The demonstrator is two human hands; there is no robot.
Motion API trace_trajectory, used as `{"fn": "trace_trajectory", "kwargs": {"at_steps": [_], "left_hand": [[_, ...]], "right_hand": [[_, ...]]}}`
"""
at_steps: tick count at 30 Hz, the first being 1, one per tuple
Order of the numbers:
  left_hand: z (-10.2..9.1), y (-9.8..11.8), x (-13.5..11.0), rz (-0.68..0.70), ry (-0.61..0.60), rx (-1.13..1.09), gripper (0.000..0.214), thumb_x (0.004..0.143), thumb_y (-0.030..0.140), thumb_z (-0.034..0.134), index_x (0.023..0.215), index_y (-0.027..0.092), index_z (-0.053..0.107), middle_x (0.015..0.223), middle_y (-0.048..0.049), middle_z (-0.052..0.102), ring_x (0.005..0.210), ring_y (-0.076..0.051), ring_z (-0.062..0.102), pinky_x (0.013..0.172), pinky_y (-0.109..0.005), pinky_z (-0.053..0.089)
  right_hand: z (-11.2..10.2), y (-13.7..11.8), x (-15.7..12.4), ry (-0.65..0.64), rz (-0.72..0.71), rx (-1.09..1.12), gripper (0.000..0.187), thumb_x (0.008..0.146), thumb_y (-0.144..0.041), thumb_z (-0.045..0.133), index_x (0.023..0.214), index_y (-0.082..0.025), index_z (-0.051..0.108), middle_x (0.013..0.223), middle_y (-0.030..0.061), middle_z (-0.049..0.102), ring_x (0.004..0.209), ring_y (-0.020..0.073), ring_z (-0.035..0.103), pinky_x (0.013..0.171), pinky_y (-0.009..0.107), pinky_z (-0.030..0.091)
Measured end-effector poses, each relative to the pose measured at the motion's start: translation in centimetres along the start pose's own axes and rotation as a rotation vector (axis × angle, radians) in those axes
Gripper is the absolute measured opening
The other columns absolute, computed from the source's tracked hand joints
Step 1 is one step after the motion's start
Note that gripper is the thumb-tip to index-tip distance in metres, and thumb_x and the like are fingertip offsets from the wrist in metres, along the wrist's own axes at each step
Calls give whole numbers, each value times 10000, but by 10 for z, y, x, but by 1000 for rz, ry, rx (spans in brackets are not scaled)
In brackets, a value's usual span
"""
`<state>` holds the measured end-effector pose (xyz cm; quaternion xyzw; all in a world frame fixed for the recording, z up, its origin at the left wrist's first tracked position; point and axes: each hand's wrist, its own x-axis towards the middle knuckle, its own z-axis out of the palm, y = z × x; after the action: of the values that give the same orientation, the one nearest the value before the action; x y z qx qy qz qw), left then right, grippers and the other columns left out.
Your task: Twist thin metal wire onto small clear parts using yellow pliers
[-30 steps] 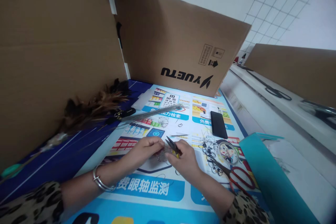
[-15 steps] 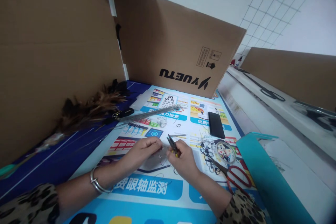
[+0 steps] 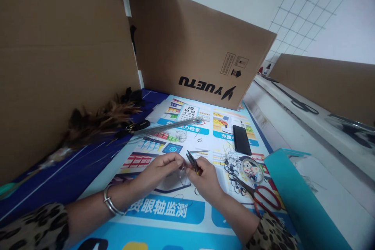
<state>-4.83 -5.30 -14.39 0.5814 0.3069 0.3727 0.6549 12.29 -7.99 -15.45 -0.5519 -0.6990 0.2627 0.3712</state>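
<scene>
My right hand (image 3: 205, 179) is closed around small black pliers with yellow grips (image 3: 193, 163), their tips pointing up and left. My left hand (image 3: 159, 168) is pinched on a thin bit of wire right at the plier tips; the wire itself is too fine to make out well. Both hands hover just above the printed blue and white poster (image 3: 164, 211) that covers the table. A silver bangle (image 3: 110, 202) circles my left wrist.
Red-handled scissors (image 3: 265, 197) and a heap of small black wire rings (image 3: 234, 168) lie right of my hands, a black phone (image 3: 241, 139) behind them. A bundle of straight wires (image 3: 172, 125) and a feather duster (image 3: 99, 119) lie left. Cardboard walls (image 3: 193, 58) and a teal folder (image 3: 295, 199) border the space.
My hands have stayed together at the same spot, with only small shifts of the fingers and plier tips. The view moved slightly.
</scene>
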Motion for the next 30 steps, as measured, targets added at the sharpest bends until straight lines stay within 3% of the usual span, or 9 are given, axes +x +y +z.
{"fn": "trace_trajectory", "kwargs": {"at_steps": [12, 21, 30], "left_hand": [[2, -8, 1, -19, -12, -153, 198, 825, 312, 500, 722, 144, 519, 673, -2, 513, 644, -124, 480, 616, -235, 379], [3, -8, 2, -55, 29, -137, 240, 826, 353, 484, 699, 150, 490, 634, 9, 487, 595, -113, 444, 576, -217, 347], [-1, -6, 2, -34, -11, -85, 227, 819, 344, 489, 700, 151, 492, 653, 5, 495, 618, -121, 458, 590, -226, 360]], "right_hand": [[1, 0, 1, -15, -6, 14, 126, 711, -172, 538, 596, -174, 486, 635, -36, 449, 612, 99, 448, 549, 200, 333], [2, 0, 1, 5, 12, 41, 116, 726, -178, 523, 614, -174, 493, 643, -32, 455, 618, 103, 451, 547, 202, 329], [0, -3, 1, -6, 2, 14, 121, 721, -167, 513, 604, -175, 483, 633, -33, 451, 605, 102, 431, 545, 206, 321]]}}
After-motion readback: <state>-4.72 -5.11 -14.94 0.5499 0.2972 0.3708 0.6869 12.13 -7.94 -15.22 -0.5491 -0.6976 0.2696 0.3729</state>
